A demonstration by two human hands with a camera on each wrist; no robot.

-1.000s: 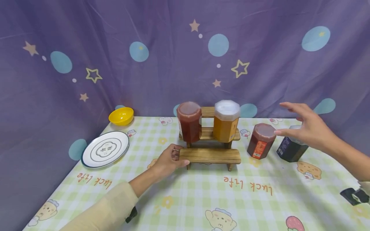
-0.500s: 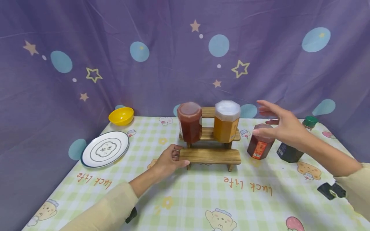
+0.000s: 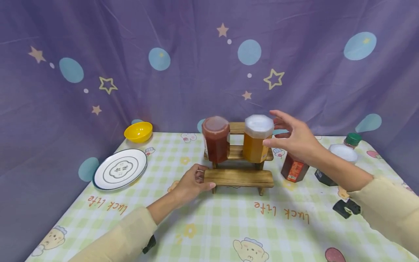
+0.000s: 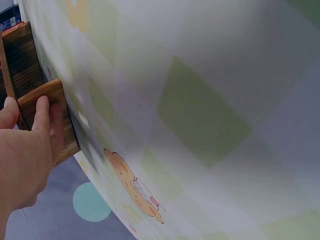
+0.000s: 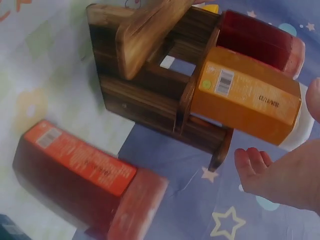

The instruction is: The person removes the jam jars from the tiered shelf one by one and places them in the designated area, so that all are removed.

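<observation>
A small tiered wooden rack (image 3: 239,178) stands mid-table. My left hand (image 3: 191,185) holds the left end of its lowest step, thumb at the front edge and fingers against the end; the left wrist view shows these fingers (image 4: 42,112) on the wood. On the middle step, a red jar (image 3: 216,143) stands to the left of an amber jar (image 3: 253,150) with a whitish lid. Beside the amber jar's right side, my right hand (image 3: 298,140) is spread with thumb and fingers apart. A gap shows between these fingers (image 5: 252,162) and the amber jar in the right wrist view.
Right of the rack stands a dark red jar (image 3: 294,171), partly behind my right hand. A dark jar with a white lid (image 3: 343,153) and a green-capped bottle (image 3: 352,139) are farther right. A plate (image 3: 137,156) and yellow bowl (image 3: 139,133) sit at left; a curtain (image 3: 196,91) hangs behind.
My right hand has moved left, from above the dark jar at right, past the dark red jar, to the amber jar. My left hand keeps its place on the rack.
</observation>
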